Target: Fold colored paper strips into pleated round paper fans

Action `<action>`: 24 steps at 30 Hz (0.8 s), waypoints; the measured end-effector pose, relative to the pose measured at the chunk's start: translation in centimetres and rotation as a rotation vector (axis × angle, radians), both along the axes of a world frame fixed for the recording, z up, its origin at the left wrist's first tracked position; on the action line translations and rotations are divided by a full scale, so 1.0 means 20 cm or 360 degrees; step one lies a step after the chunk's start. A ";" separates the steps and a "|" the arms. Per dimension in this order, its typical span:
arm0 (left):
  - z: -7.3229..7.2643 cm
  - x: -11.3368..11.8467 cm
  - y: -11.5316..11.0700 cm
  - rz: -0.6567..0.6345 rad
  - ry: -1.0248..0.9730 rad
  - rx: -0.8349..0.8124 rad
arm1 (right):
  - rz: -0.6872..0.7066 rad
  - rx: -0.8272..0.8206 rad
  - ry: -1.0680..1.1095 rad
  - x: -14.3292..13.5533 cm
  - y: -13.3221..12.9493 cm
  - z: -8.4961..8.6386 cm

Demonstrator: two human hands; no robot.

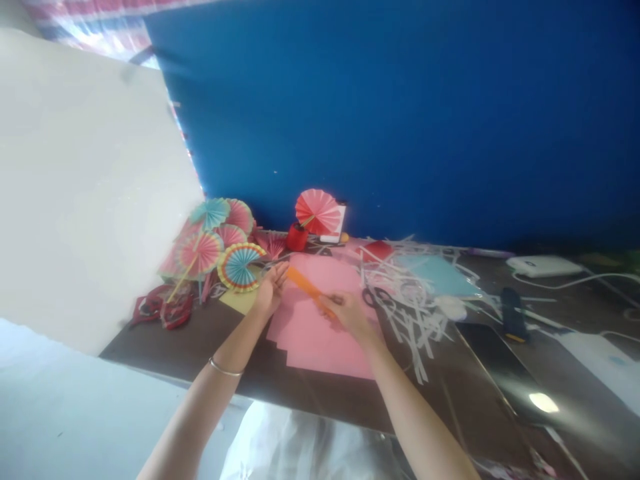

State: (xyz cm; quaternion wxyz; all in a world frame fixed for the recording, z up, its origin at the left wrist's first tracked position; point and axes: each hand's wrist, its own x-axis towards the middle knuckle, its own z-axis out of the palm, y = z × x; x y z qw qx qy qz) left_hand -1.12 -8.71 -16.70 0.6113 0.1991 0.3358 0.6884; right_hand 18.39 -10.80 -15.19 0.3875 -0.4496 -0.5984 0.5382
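A narrow orange paper strip (pixel 306 283) is held above pink sheets. My right hand (pixel 346 312) pinches its near end between thumb and fingers. At the strip's far end is my left hand (pixel 273 288), palm turned up and fingers stretched out, with the fingertips beside or touching the paper; blur hides which. Under both hands lies a stack of pink paper sheets (pixel 325 343), slightly fanned at its left edge. Part of a yellow sheet (pixel 239 301) shows left of the stack. A pair of dark-handled scissors (pixel 370 297) rests at its right edge.
Several pleated paper fans (pixel 199 253) crowd the back left, near a red strappy item (pixel 165 308). A pink fan (pixel 317 212) stands behind a red spool (pixel 297 237). White paper strips (pixel 407 293), a light blue sheet (pixel 443 275) and a dark phone (pixel 500 367) lie rightward.
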 end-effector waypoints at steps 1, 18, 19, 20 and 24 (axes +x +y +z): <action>0.01 0.01 -0.01 -0.0068 0.0011 0.0016 | -0.0035 0.0007 -0.0011 0.00 0.00 -0.01; -0.01 0.16 -0.06 -0.0382 0.0268 0.0008 | -0.0019 -0.0053 0.0017 -0.04 0.00 -0.04; -0.01 0.16 -0.06 -0.0373 0.0270 0.0010 | -0.0012 -0.0047 0.0030 -0.04 0.00 -0.05; 0.00 0.16 -0.06 -0.0365 0.0274 0.0014 | -0.0001 -0.0044 0.0041 -0.04 0.01 -0.05; 0.00 0.17 -0.06 -0.0353 0.0301 -0.0015 | 0.0023 -0.0093 0.0037 -0.04 -0.01 -0.04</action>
